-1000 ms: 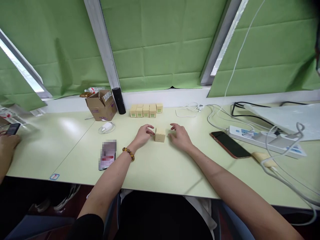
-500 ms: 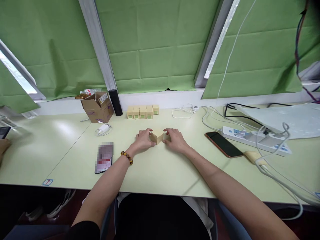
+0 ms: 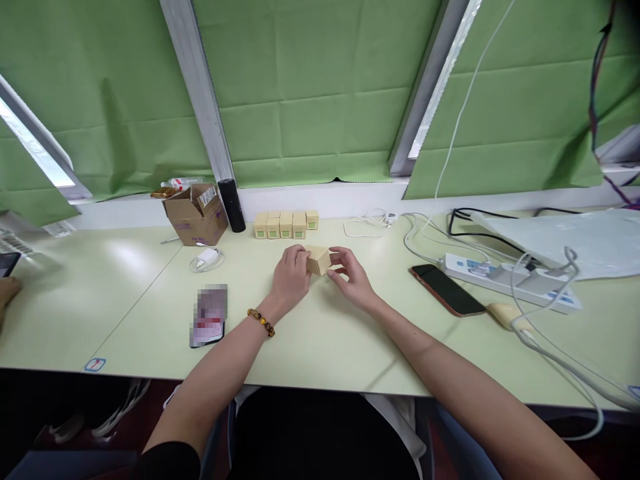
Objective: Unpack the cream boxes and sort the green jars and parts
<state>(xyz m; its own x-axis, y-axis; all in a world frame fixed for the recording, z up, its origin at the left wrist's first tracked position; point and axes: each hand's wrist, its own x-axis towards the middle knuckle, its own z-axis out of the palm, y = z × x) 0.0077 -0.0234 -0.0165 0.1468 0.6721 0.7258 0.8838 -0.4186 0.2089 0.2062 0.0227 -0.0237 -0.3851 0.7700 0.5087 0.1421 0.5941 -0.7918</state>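
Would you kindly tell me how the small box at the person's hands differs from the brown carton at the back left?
Size: the small box is much smaller than the brown carton.
Look: the small box is pale tan; the brown carton is darker, with purple print and a white label.
Pose: the small box is held in the left hand; the brown carton stands on the table.
Both are box-shaped.

Glare on table [image 3: 131,257]; upper right perhaps blurred.

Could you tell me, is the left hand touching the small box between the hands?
Touching. The head view shows the left hand, fingers curled over the left side of the small box.
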